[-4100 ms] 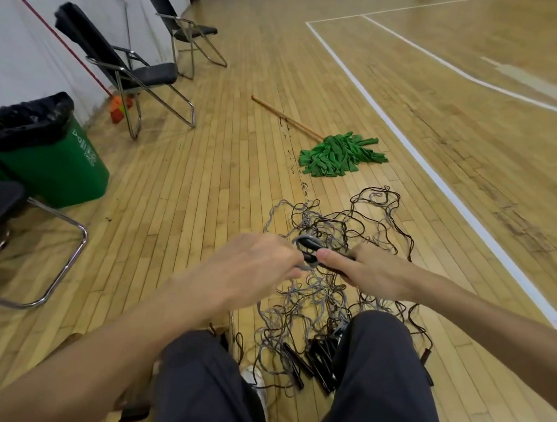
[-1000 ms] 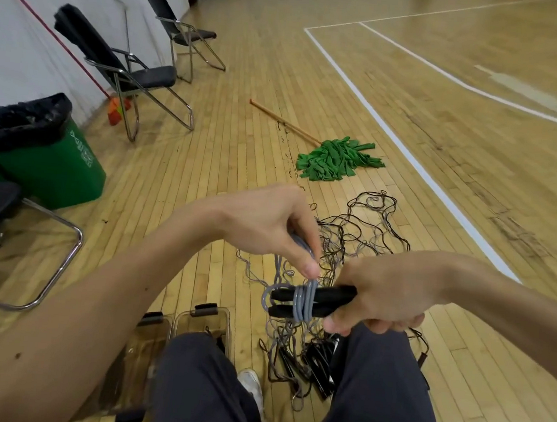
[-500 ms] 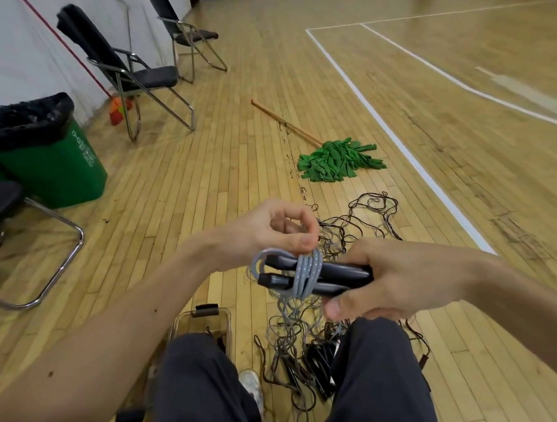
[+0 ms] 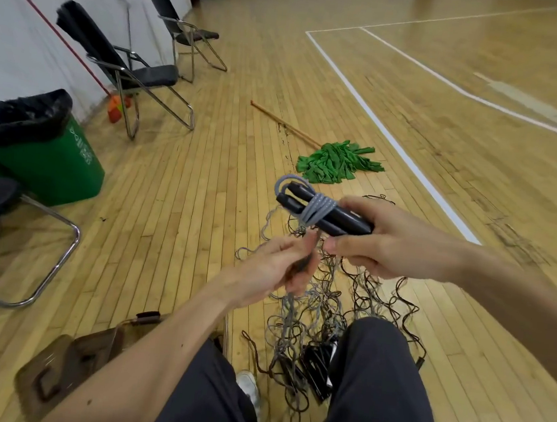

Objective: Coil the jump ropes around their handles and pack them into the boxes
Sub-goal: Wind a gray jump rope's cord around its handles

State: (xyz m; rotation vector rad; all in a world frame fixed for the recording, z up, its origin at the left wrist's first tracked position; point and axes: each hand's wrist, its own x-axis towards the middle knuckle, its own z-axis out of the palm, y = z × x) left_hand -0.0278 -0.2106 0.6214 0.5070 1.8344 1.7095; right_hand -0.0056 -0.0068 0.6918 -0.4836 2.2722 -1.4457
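Two slim black plastic jump-rope handles point(image 4: 349, 219) are lying side by side in the person's right hand point(image 4: 399, 246). It is gripping their near ends with fingers curled under and thumb on top, so the far ends are sticking out free for winding. Several turns of grey cord point(image 4: 318, 208) are already sitting tight around the middle of the pair, with a loop arching over the far tips. The left hand point(image 4: 274, 271) is working just below the handles. It seems to be pinching the loose run of that cord between thumb and fingers, though motion blur is making the grip hard to read; a pinch there would be putting tension on the wraps. Below it, the cord is trailing down into the tangled heap of grey and dark ropes point(image 4: 321, 320) on the wooden floor point(image 4: 203, 203) between the person's legs point(image 4: 380, 373). Low on the person's left, clear latched plastic boxes point(image 4: 86, 352) are waiting on the floor, probably within reach for packing.
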